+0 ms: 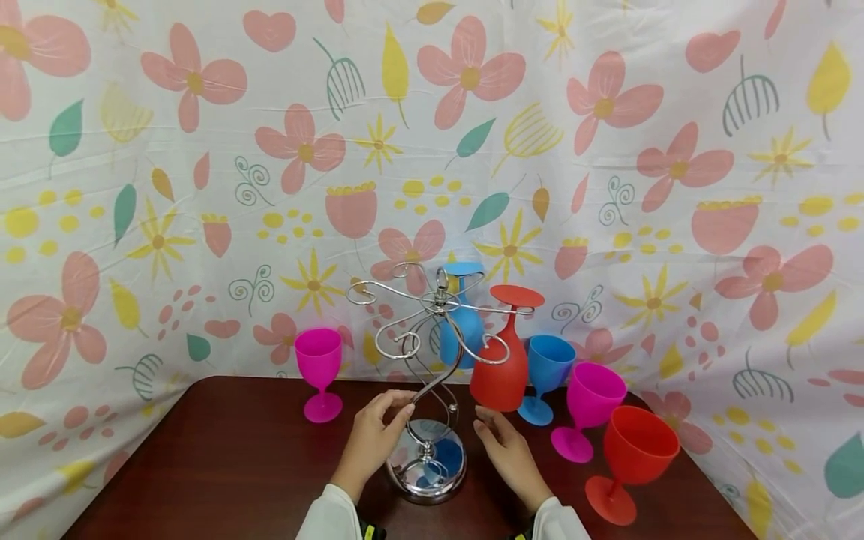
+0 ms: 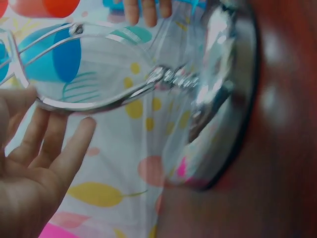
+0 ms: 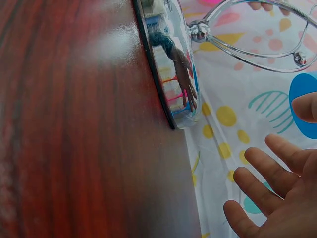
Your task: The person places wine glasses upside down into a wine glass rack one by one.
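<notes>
A chrome wine glass rack [image 1: 432, 375] with a round shiny base and curled wire arms stands on the table. My left hand [image 1: 376, 435] holds its curved stem between thumb and fingertips; the left wrist view shows the fingers [image 2: 74, 148] at the wire. From the rack's arms hang an upside-down red goblet [image 1: 501, 367] and, behind it, an upside-down blue goblet [image 1: 462, 330]. To the right of the stem, just under the red goblet, my right hand [image 1: 509, 454] has its fingers spread, holding nothing, as the right wrist view also shows.
Upright at the right stand a blue goblet [image 1: 550, 361], a magenta goblet [image 1: 595, 394] and a red goblet [image 1: 637, 446]. Another magenta goblet [image 1: 319, 360] is at the back left of the dark wooden table [image 1: 223, 465]. Behind hangs a patterned cloth [image 1: 223, 172].
</notes>
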A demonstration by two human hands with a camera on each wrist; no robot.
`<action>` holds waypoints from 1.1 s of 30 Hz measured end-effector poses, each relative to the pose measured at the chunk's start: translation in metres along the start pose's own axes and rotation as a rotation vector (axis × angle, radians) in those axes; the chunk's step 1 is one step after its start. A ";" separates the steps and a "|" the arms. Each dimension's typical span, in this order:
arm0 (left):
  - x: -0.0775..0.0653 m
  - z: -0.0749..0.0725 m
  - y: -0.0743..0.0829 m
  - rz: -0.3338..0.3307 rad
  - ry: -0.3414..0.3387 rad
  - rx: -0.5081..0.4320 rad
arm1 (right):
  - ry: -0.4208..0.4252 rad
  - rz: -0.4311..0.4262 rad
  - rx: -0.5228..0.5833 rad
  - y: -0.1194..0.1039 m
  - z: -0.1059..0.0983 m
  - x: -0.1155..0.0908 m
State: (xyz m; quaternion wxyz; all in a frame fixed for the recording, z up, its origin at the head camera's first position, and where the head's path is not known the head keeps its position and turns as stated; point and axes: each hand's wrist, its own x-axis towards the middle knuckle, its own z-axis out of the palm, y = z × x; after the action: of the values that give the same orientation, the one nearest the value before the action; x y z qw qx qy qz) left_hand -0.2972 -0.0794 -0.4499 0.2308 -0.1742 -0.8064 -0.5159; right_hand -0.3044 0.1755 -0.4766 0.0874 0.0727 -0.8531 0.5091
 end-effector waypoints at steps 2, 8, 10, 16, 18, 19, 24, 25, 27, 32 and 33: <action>0.003 -0.007 0.000 0.045 0.003 0.058 | 0.001 -0.005 0.004 0.000 0.001 0.000; 0.016 -0.036 -0.004 0.258 0.203 0.270 | 0.022 -0.025 -0.009 0.002 0.000 0.002; 0.020 -0.048 -0.006 0.303 0.266 0.295 | 0.022 -0.020 -0.011 0.003 -0.001 0.002; 0.031 -0.082 -0.010 0.355 0.342 0.394 | 0.011 -0.012 0.004 0.002 0.000 0.001; 0.035 -0.091 -0.011 0.357 0.341 0.438 | 0.010 -0.012 0.005 0.001 0.000 0.001; 0.037 -0.095 -0.011 0.357 0.337 0.461 | 0.011 -0.012 0.005 0.001 0.000 0.000; 0.046 -0.108 -0.012 0.350 0.304 0.562 | 0.013 -0.016 0.001 0.002 0.001 0.000; 0.047 -0.109 -0.013 0.349 0.297 0.583 | 0.012 -0.018 0.000 0.002 0.001 0.000; 0.048 -0.111 -0.014 0.348 0.284 0.620 | 0.009 -0.024 -0.002 0.003 0.001 0.000; 0.050 -0.113 -0.018 0.317 0.220 0.695 | 0.000 -0.024 0.007 0.003 -0.001 0.001; 0.050 -0.113 -0.019 0.309 0.202 0.707 | -0.001 -0.024 0.009 0.002 -0.001 0.000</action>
State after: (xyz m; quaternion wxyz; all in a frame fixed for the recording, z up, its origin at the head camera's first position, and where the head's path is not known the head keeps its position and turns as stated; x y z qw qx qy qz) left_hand -0.3266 -0.1884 -0.3960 0.4297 -0.1515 -0.8718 -0.1801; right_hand -0.3052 0.1778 -0.4779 0.0925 0.0835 -0.8499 0.5120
